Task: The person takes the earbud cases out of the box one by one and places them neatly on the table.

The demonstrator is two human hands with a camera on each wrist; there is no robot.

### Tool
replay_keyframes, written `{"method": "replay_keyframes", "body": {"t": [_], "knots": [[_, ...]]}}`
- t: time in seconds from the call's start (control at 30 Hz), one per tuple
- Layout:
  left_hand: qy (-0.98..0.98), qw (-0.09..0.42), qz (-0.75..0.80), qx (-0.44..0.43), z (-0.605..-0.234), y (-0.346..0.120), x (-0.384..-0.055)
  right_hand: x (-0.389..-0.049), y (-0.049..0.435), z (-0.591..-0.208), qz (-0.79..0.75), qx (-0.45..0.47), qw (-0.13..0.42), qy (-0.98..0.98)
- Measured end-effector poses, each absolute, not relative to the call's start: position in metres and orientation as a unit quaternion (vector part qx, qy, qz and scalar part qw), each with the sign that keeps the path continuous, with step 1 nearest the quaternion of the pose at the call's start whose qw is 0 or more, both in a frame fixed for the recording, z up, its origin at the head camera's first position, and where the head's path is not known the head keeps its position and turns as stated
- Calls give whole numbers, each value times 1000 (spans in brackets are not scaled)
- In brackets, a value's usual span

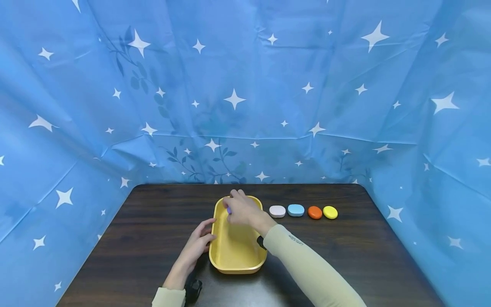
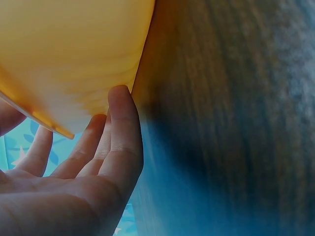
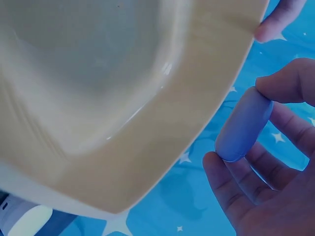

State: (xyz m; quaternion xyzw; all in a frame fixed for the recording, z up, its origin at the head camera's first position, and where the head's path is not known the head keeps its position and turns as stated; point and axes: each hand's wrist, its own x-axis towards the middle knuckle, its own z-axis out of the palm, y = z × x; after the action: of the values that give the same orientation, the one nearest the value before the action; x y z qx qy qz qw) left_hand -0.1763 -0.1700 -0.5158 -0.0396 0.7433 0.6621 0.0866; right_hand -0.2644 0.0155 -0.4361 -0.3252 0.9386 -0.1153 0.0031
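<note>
A deep yellow tray (image 1: 238,253) with rounded corners stands on the table. At its left side my left hand (image 1: 197,243) holds the wall, the thumb by the rim; the left wrist view shows the other fingertips against the outer face of the tray (image 2: 74,54). My right hand (image 1: 243,209) is over the tray's far end. Between thumb and fingers it pinches a smooth purple pebble-shaped piece (image 3: 243,125), largely hidden by the hand in the head view. The right wrist view shows that piece beside the tray's rim (image 3: 128,191).
Right of the tray, in a row, lie a white rounded piece (image 1: 277,211), a light blue one (image 1: 296,210), an orange-red one (image 1: 315,212) and a yellow one (image 1: 330,212). The dark wooden table (image 1: 153,238) ends at a blue star-patterned curtain (image 1: 245,119).
</note>
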Motion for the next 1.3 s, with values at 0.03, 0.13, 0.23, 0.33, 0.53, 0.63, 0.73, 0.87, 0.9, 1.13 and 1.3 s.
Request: {"method": "replay_keyframes", "body": {"t": [0.03,0.13,0.23,0.33,0.53,0.63,0.73,0.87,0.9,1.13,1.3], "knots": [[744,87,662,-41,-516,-170,-176,-264,16,-435,-117,-326,3,938],[745,85,660,-42,-517,-170,-175,-261,17,-430,-120,-327,-2,937],[745,82,660,-40,-517,-170,-176,-259,20,-426,-126,-327,-7,936],[744,81,662,-39,-517,-170,-176,-257,24,-421,-130,-327,-14,936],[742,83,664,-39,-517,-170,-177,-256,33,-417,-131,-319,-24,938],[741,84,665,-40,-517,-171,-177,-255,37,-417,-128,-316,-30,940],[741,86,665,-41,-517,-171,-177,-253,41,-416,-130,-316,-35,939],[740,86,665,-40,-517,-171,-176,-251,47,-417,-135,-316,-39,938],[741,86,665,-39,-517,-171,-175,-251,49,-417,-135,-315,-40,939],[738,81,669,-37,-514,-170,-174,-247,61,-415,-140,-315,-52,937],[734,76,673,-41,-514,-170,-173,-243,67,-410,-143,-322,-59,934]]}}
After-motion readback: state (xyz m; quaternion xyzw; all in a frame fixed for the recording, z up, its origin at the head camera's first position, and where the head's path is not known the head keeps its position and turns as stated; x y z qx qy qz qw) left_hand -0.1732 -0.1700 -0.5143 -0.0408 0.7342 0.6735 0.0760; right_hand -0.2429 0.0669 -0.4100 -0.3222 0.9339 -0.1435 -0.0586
